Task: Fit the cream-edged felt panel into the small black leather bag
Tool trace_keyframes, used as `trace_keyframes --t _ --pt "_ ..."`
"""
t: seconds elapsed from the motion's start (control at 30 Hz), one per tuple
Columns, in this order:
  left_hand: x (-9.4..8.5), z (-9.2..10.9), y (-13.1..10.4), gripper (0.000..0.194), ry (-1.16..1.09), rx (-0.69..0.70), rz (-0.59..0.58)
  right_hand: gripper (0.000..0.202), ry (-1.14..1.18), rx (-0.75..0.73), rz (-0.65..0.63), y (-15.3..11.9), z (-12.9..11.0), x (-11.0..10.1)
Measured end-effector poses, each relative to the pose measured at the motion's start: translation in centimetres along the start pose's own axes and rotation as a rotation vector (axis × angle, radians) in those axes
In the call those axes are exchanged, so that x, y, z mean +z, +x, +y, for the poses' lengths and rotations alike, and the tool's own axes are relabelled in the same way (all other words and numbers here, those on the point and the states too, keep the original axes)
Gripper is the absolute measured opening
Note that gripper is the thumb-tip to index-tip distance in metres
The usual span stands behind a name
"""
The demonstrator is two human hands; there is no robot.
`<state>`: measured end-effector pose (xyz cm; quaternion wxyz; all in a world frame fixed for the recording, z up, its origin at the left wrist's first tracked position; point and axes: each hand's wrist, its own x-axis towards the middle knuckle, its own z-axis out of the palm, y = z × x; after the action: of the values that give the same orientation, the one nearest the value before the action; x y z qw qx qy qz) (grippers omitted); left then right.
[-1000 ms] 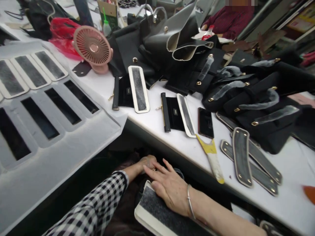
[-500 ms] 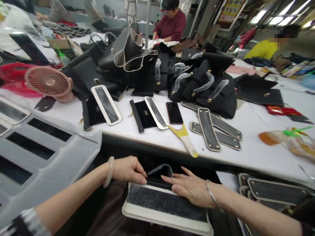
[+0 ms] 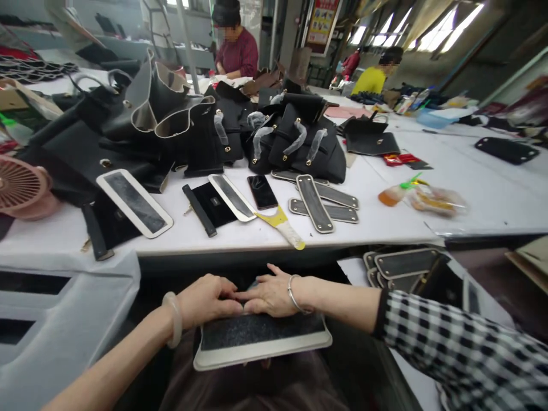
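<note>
On my lap lies a black bag whose bottom panel (image 3: 265,334) faces me, a dark strip bordered in white. At the panel's upper edge, my left hand (image 3: 209,297) is closed with bent fingers and thumb on the black material. My right hand (image 3: 272,294) rests on the same edge with its fingers stretched out, its fingertips meeting those of my left hand. Both hands cover the middle of that edge, so what lies under the fingertips is hidden. The bag's handle is mostly out of sight behind my right hand.
Across the white table (image 3: 377,217) lie a phone (image 3: 262,191), a yellow-ended scraper-like tool (image 3: 282,225), studded strips (image 3: 317,202) and white-bordered panels (image 3: 135,202). Black bags (image 3: 295,142) are heaped behind. A pink fan (image 3: 23,182) stands left; more studded strips (image 3: 406,265) lie right. Co-workers (image 3: 237,48) are farther back.
My right hand has slid left along the panel's edge until it meets my left hand, covering more of the handle. The view has turned to the right.
</note>
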<state>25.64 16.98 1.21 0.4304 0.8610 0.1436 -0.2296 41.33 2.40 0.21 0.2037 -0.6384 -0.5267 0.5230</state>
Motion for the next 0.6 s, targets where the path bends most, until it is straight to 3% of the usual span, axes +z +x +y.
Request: trace_keyframes --t 0.1,0.17,0.27,0.33,0.43,0.5,0.6 --pt "2.0 2.0 -0.9 0.023 0.000 0.123 0.298 0.040 0.220 0.051 0.338 -2.6 2.5 -1.4" --pt "4.0 3.8 -1.4 0.019 -0.054 0.199 0.360 0.058 0.387 0.125 0.639 -5.7 5.0 -1.0" --pt "7.2 6.7 -1.3 0.018 -0.032 0.309 0.343 0.088 0.702 0.305 1.009 -9.1 8.6 3.9" --pt "9.0 8.4 -0.7 0.015 0.046 0.350 0.348 0.090 0.923 0.386 1.099 -9.1 10.0 9.1" --pt "10.7 9.6 0.3 0.016 0.105 0.354 0.355 0.080 1.170 0.330 1.136 -6.3 9.9 15.7" --pt "11.1 9.6 0.8 0.018 0.085 0.352 0.360 0.077 1.263 0.242 1.186 -3.9 9.0 17.6" --pt "11.4 9.1 1.1 0.019 0.051 0.377 0.385 0.068 1.285 0.135 1.262 -1.9 7.9 17.3"
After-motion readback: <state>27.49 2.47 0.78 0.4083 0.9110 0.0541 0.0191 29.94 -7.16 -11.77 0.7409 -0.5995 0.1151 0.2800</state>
